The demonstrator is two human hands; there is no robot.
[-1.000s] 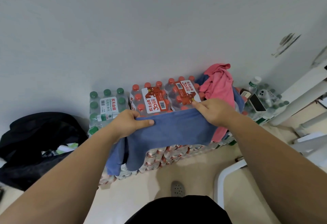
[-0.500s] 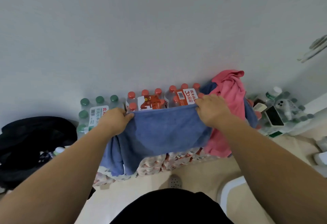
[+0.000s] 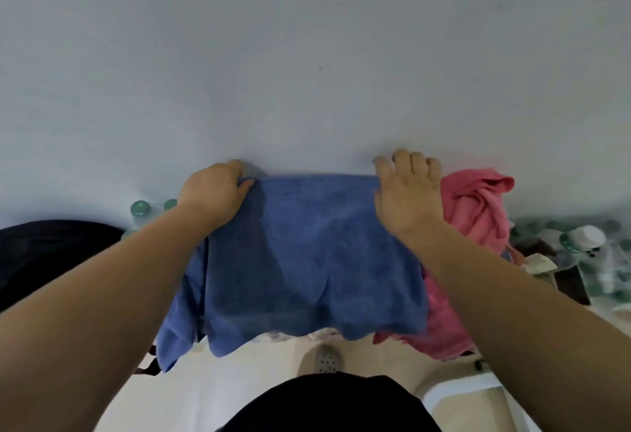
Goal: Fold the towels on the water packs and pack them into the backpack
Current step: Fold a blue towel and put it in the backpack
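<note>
Gripping the blue towel (image 3: pixel 307 254) by its far left corner: left hand (image 3: pixel 213 192), fingers curled. The right hand (image 3: pixel 406 196) rests flat on the right corner, fingers straight.

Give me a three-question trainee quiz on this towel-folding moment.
1. True or false: the pink towel lies left of the blue towel.
2. The blue towel's near edge: A) hangs loose, B) is rolled up, C) is knotted.
3. Fill in: the left hand grips the blue towel's far ___ corner.
Key: 1 false, the pink towel lies to its right; 2 A; 3 left.
</note>
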